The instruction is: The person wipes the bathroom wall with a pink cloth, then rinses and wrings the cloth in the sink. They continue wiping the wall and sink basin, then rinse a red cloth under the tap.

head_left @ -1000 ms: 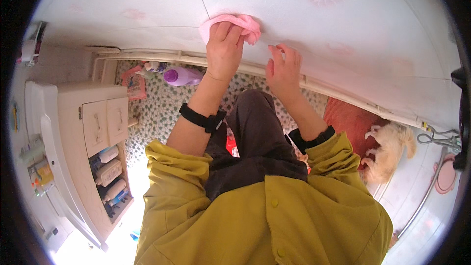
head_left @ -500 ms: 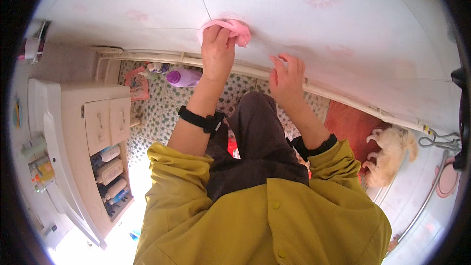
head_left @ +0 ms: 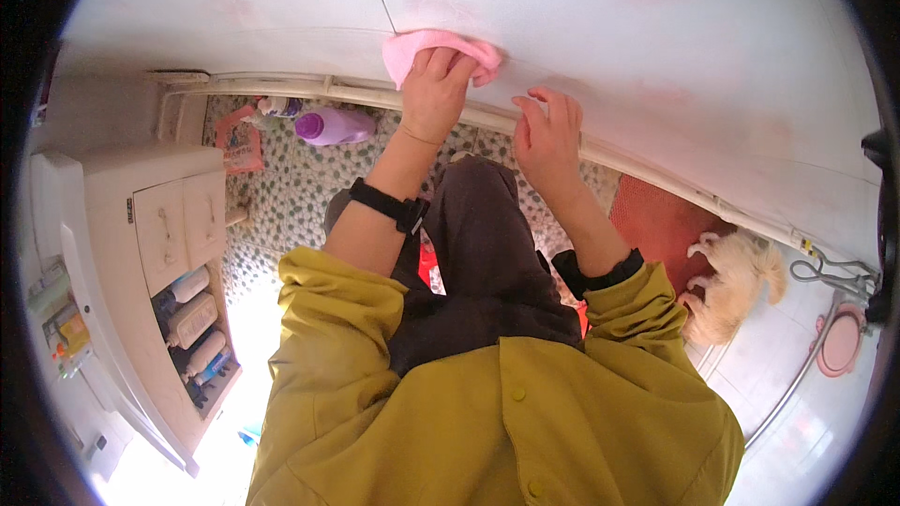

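A pink cloth lies pressed against the white tiled wall, which carries faint pink patterns. Gripping it is my left hand, the fingers bunched into its folds with the fingertips partly hidden. To the right, my right hand is raised near the wall and holds nothing. Its fingers are loosely bent and apart. A dark strap circles each forearm below the rolled yellow-green sleeves.
Pale pipes run along the wall's foot. A purple-capped bottle and a pink packet are on the pebble-patterned floor. At left stands a cabinet with bottles. A pale furry animal lies by a red mat.
My left hand has slid the pink cloth a little to the right along the wall, and the cloth is more spread out. The right hand stays near the wall. The view has shifted slightly.
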A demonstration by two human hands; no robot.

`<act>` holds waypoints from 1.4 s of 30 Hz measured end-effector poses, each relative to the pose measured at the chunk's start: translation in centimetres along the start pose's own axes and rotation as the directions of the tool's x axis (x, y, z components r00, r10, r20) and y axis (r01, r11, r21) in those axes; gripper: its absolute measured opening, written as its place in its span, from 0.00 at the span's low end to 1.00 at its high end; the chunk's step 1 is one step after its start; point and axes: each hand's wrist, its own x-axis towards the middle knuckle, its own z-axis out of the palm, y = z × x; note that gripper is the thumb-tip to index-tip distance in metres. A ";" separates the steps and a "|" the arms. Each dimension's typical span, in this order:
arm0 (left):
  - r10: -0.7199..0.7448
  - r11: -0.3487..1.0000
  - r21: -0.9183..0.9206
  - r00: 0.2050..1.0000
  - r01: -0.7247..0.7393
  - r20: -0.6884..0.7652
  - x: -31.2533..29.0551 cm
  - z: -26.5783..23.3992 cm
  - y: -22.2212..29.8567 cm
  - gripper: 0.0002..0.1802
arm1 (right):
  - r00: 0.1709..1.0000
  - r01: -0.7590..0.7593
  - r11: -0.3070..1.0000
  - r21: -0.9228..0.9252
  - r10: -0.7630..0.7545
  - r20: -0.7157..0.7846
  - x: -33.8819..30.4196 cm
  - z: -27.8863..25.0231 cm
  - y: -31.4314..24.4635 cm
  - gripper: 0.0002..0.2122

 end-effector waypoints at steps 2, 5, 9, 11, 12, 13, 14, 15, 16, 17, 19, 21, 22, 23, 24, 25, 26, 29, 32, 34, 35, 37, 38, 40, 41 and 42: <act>-0.036 0.999 -0.002 0.998 0.036 0.052 -0.7 0.3 -0.6 0.11 | 1.000 0.000 1.000 -0.003 0.000 0.017 -0.2 0.0 0.1 0.13; -0.081 0.996 -0.029 0.997 0.080 -0.009 0.1 -0.9 -0.7 0.13 | 1.000 0.023 1.000 0.008 -0.023 0.016 0.0 0.1 -0.1 0.13; -0.137 0.991 -0.033 0.953 0.133 -0.269 6.0 -5.9 -0.4 0.14 | 0.999 0.043 0.998 0.038 -0.043 0.002 1.4 0.2 -1.6 0.13; -0.054 0.997 -0.077 0.916 0.026 -0.397 8.4 -7.8 -1.4 0.14 | 0.997 0.070 0.995 0.074 -0.069 -0.015 2.5 0.5 -2.5 0.13; -0.062 0.997 -0.054 0.944 0.047 -0.324 8.0 -8.0 -1.7 0.14 | 0.996 0.085 0.992 0.091 -0.083 -0.025 3.0 0.6 -2.8 0.13; -0.072 0.997 -0.031 0.966 0.066 -0.247 6.9 -7.9 -2.0 0.14 | 0.997 0.080 0.992 0.094 -0.079 -0.019 3.0 0.9 -3.0 0.13; -0.078 0.997 -0.005 0.981 0.079 -0.176 5.9 -7.5 -2.5 0.14 | 0.997 0.081 0.992 0.095 -0.079 -0.019 3.0 1.3 -3.1 0.12; -0.095 0.995 0.006 0.984 0.097 -0.154 4.2 -6.5 -3.5 0.15 | 0.996 0.085 0.991 0.100 -0.084 -0.016 3.1 1.6 -3.2 0.12; -0.129 0.992 -0.011 0.986 0.129 -0.106 2.9 -5.7 -4.5 0.14 | 0.996 0.092 0.992 0.089 -0.092 0.000 3.0 1.8 -3.3 0.12; -0.168 0.986 -0.027 0.984 0.167 -0.055 1.5 -5.0 -5.2 0.13 | 0.995 0.097 0.992 0.079 -0.099 0.023 2.8 1.9 -3.4 0.12; -0.228 0.972 -0.063 0.974 0.227 -0.010 -0.1 -4.0 -5.5 0.13 | 0.994 0.101 0.993 0.063 -0.103 0.042 2.0 2.0 -3.4 0.12; -0.211 0.972 -0.129 0.973 0.198 -0.094 1.2 -4.3 -3.4 0.14 | 0.995 0.089 0.994 0.059 -0.091 0.037 1.3 2.0 -3.1 0.12; -0.203 0.970 -0.162 0.970 0.181 -0.134 2.3 -4.5 -2.1 0.14 | 0.995 0.096 0.993 0.063 -0.097 0.025 1.2 1.9 -2.8 0.12; -0.169 0.972 -0.191 0.970 0.135 -0.177 3.6 -4.5 -0.7 0.14 | 0.995 0.099 0.993 0.067 -0.100 0.013 1.2 1.9 -2.6 0.12; -0.139 0.972 -0.219 0.965 0.090 -0.221 4.9 -4.5 0.9 0.14 | 0.995 0.103 0.992 0.071 -0.103 0.003 1.1 1.8 -2.3 0.12; -0.111 0.968 -0.245 0.958 0.045 -0.266 5.5 -4.3 1.8 0.14 | 0.996 0.088 0.994 0.066 -0.088 -0.004 0.9 1.8 -2.1 0.12; -0.100 0.977 -0.207 0.967 0.051 -0.234 5.2 -3.9 2.1 0.14 | 0.997 0.075 0.996 0.058 -0.074 -0.013 0.9 1.5 -2.0 0.12; -0.043 0.993 -0.112 0.996 0.034 -0.073 2.0 -0.8 0.7 0.13 | 0.999 0.037 0.998 0.042 -0.037 -0.004 0.6 1.3 -1.0 0.12; -0.208 0.966 -0.116 0.964 0.229 0.167 -2.5 1.5 -0.1 0.12 | 1.000 0.010 1.000 0.023 -0.011 0.000 -1.2 1.1 -0.1 0.12; -0.181 0.966 -0.167 0.978 0.196 0.101 -2.1 2.2 1.1 0.11 | 1.000 -0.004 1.000 0.014 0.004 -0.011 -1.8 0.4 0.8 0.11; -0.168 0.964 -0.197 0.983 0.180 0.078 -1.5 1.8 2.5 0.11 | 1.000 -0.027 1.000 0.010 0.027 -0.012 -2.1 -0.3 1.0 0.10; -0.086 0.964 -0.257 0.993 0.064 -0.075 2.4 -0.1 6.6 0.10 | 0.998 -0.051 0.999 0.003 0.051 -0.026 -2.6 -1.8 1.3 0.10; -0.044 0.961 -0.276 0.987 0.000 -0.155 4.3 -0.5 8.4 0.10 | 0.998 -0.055 0.998 -0.002 0.055 -0.043 -2.8 -2.4 1.7 0.10; 0.052 0.936 -0.333 0.981 -0.113 -0.186 6.9 -0.4 11.0 0.11 | 0.995 -0.070 0.998 -0.002 0.070 -0.073 -3.1 -3.3 2.2 0.10; 0.102 0.916 -0.364 0.974 -0.171 -0.202 7.5 0.0 11.7 0.11 | 0.992 -0.090 0.996 -0.002 0.090 -0.087 -3.3 -3.7 2.5 0.10; 0.163 0.928 -0.320 0.980 -0.192 -0.115 7.1 0.6 11.6 0.11 | 0.990 -0.102 0.995 0.000 0.101 -0.101 -3.4 -4.0 2.8 0.10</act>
